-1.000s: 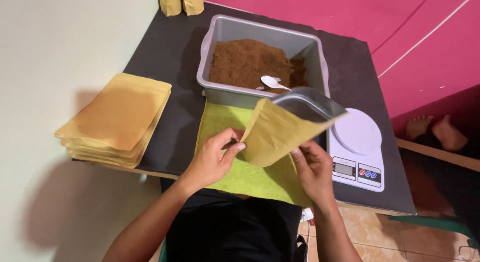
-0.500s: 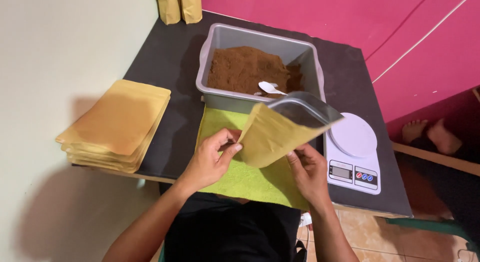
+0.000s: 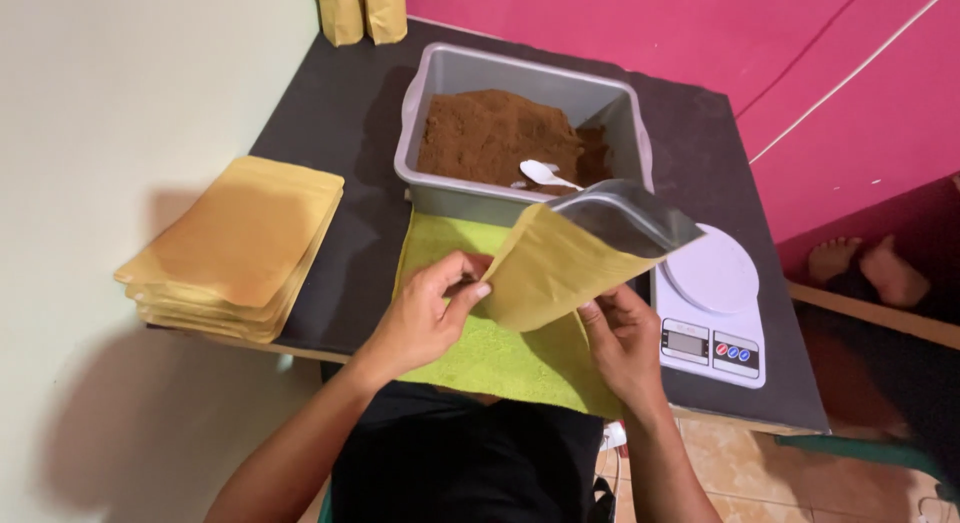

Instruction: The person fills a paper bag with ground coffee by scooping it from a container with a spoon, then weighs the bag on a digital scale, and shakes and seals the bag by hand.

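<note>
Both hands hold one yellow pouch [image 3: 560, 268] above the green towel [image 3: 480, 353], tilted so its open mouth, showing a silvery lining, points up and right toward the scale. The left hand [image 3: 425, 318] has its grip closed on the pouch's lower left corner, thumb on top and fingers beneath. The right hand [image 3: 620, 343] pinches the lower edge from below, so the pouch spans between the two grips and rises beyond them.

A stack of flat yellow pouches [image 3: 235, 248] lies at the left edge of the dark surface [image 3: 340, 123], well apart from the hands. Two more yellow packages [image 3: 362, 11] stand upright at the far corner. Behind the towel sits a grey tub [image 3: 450, 83] of brown powder [image 3: 495, 138] with a white spoon [image 3: 545, 173] in it. The white scale [image 3: 712, 308], round-plated, sits just right of the pouch
</note>
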